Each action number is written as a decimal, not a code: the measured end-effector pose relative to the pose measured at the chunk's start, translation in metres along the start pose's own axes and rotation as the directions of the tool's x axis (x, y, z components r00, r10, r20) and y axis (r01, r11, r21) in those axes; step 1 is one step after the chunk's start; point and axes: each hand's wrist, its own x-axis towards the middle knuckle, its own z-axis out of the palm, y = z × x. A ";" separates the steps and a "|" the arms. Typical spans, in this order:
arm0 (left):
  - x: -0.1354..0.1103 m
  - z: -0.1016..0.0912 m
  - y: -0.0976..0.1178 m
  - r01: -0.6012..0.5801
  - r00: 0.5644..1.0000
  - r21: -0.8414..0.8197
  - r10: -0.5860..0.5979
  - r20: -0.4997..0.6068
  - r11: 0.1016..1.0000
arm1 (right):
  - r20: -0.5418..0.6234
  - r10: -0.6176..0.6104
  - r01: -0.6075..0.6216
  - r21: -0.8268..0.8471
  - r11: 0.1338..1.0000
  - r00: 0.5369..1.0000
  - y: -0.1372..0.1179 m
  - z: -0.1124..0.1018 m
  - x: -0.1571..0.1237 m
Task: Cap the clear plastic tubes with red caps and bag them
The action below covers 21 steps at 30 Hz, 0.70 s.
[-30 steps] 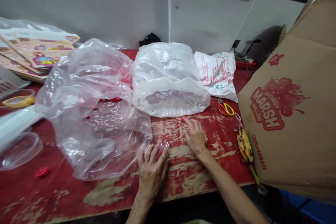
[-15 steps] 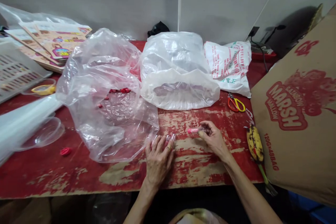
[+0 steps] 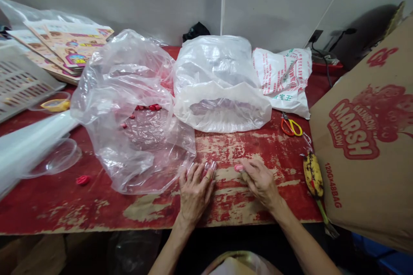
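The right hand [image 3: 261, 182] pinches a small pink-tipped tube [image 3: 239, 167] between narrowly closed fingers, close beside the left hand [image 3: 195, 193], whose fingers curve over a small clear piece [image 3: 208, 171], the grip unclear, at the near edge of a worn red table [image 3: 97, 208]. A clear plastic bag [image 3: 135, 154] lies just beside the left hand, seemingly kept within reach; scissors [image 3: 291, 127] lie near the right.

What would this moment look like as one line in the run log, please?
left hand: fingers over clear tube | right hand: pinching pink-tipped tube | nearby: clear plastic bag, scissors
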 end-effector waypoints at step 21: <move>-0.002 0.002 -0.002 0.010 1.000 -0.011 -0.011 -0.028 1.000 | 0.144 0.412 -0.429 0.459 0.778 0.900 -0.007 0.024 -0.008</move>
